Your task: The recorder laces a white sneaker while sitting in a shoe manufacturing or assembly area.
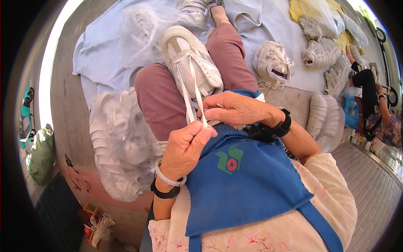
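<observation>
Shoe (192, 59), white and grey, lies between the person's knees, sole down as far as can be seen. Its long axis runs from a toe pointing away and slightly left to a heel toward the body. Laces (197, 92) stretch from its top past the heel toward the person, in two narrow strands that draw together at the left hand (186, 147). That hand, farther on the body side of the shoe, pinches the laces between thumb and fingertips. The right hand (240, 110) is nearer, just behind the heel and to its right; its fingers are bent, with the tips beside the strands, and whether they grip a strand I cannot tell.

Beneath and beyond the shoe, a pale blue cloth (95, 44) covers part of the ground, wrinkled at its edges. On the body side of the shoe is a blue apron (256, 180). To the shoe's left sits a clear bag (121, 147) of pale shoes; to its right lies a loose bundle (273, 65) of shoes, with stacks (321, 52) farther right. Beyond those, a co-worker (388, 126) sits near brick paving (373, 176).
</observation>
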The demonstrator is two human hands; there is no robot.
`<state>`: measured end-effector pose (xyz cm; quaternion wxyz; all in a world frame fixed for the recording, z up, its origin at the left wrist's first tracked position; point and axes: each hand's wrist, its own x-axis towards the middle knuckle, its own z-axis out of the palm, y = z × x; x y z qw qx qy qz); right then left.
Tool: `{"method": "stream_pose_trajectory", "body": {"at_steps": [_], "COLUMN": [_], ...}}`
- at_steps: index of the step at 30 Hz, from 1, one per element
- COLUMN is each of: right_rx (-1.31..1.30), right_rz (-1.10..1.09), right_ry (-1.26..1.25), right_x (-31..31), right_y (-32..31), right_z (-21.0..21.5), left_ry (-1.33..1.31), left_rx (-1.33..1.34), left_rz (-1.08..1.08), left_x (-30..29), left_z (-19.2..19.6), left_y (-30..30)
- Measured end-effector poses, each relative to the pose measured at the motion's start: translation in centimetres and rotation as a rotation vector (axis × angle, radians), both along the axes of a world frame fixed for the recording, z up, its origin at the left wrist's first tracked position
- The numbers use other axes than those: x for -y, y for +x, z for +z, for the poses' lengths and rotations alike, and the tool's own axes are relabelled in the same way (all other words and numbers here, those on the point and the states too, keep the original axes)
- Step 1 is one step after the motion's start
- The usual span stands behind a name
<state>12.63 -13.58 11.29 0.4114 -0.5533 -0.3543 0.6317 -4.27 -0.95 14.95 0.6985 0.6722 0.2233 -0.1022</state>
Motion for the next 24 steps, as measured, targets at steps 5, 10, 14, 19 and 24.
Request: {"method": "stream_pose_trajectory", "body": {"at_steps": [5,10,14,19,24], "right_rx": [-0.166,-0.62,-0.601,-0.451,-0.524], "right_rz": [-0.255,-0.486,-0.462,-0.529,-0.549], "right_ry": [-0.116,-0.213,-0.121,-0.206,-0.201], "right_x": [-0.9,-3.4,-3.3,-1.3,0.1], "right_y": [-0.6,-0.7,0.1,2.9,4.2], "right_z": [-1.6,-2.1,-2.1,-2.6,-3.7], "left_ry": [-0.134,-0.352,-0.415,-0.474,-0.767], "left_rx": [0.077,0.104,-0.067,0.27,0.565], "left_rz": [-0.226,-0.312,-0.391,0.22,0.751], "left_x": [1.2,2.0,0.7,-4.1,-9.8], "left_z": [-0.8,-1.9,-1.7,-3.6,-4.6], "left_y": [2.3,3.1,2.7,-3.3,-10.4]}}
